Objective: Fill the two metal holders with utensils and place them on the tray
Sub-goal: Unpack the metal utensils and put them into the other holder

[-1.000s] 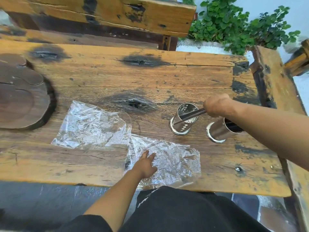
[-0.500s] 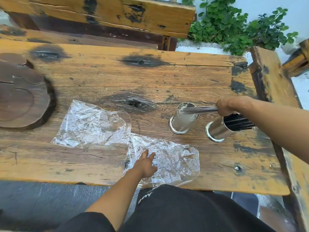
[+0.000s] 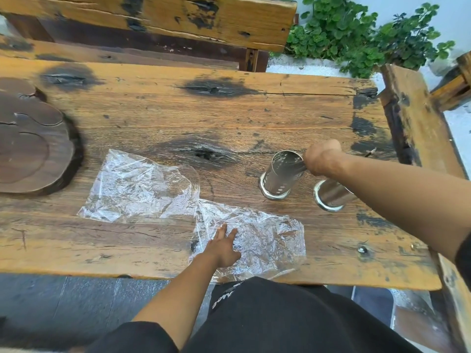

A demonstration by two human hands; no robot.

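At far left we see a dark round carved wooden tray (image 3: 30, 149) on the worn plank bench (image 3: 178, 110). Two crinkled clear plastic bags (image 3: 142, 189) lie nearer; our left hand (image 3: 224, 247) presses one, fingers spread flat. Our right hand (image 3: 322, 157) is clenched on what look like thin metal utensils (image 3: 297, 164) at the perforated steel holder (image 3: 280, 175). Beside it stands a second shiny metal holder (image 3: 331, 194).
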